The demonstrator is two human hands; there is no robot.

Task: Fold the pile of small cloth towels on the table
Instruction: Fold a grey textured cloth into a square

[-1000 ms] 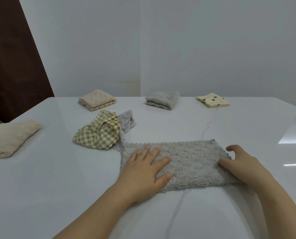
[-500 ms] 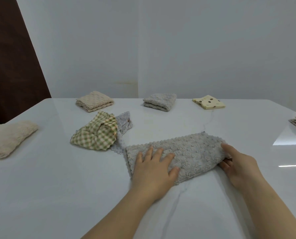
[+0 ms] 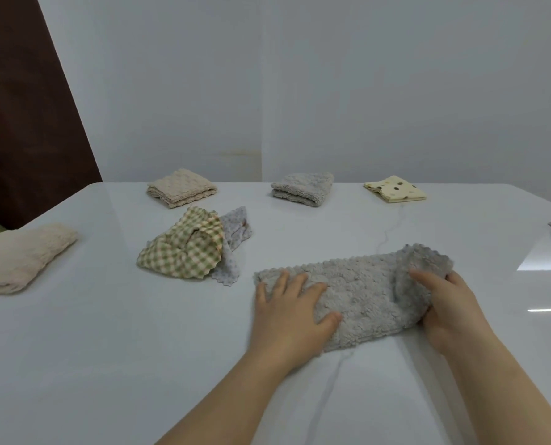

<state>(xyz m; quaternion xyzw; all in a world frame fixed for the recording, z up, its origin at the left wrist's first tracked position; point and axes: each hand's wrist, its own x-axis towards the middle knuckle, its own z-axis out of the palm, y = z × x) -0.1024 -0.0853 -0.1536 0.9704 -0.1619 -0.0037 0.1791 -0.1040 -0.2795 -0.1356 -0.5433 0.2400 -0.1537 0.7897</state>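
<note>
The left hand [image 3: 292,311] lies flat, fingers spread, pressing the left end of the grey fluffy scallop-edged towel [image 3: 367,293]. The right hand [image 3: 450,303] grips its right end, which curls upward. The towel lies mid-table on the white glossy table [image 3: 107,364], apart from the crumpled green checked cloth [image 3: 184,252] to its left.

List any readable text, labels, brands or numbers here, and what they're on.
None readable: no words, numbers or labels on the table, the wall or any towel.
The yellow towel carries only brown dots; the checked towel only checks.
No tag shows on the gray towel under the left hand and in the right hand.
</note>
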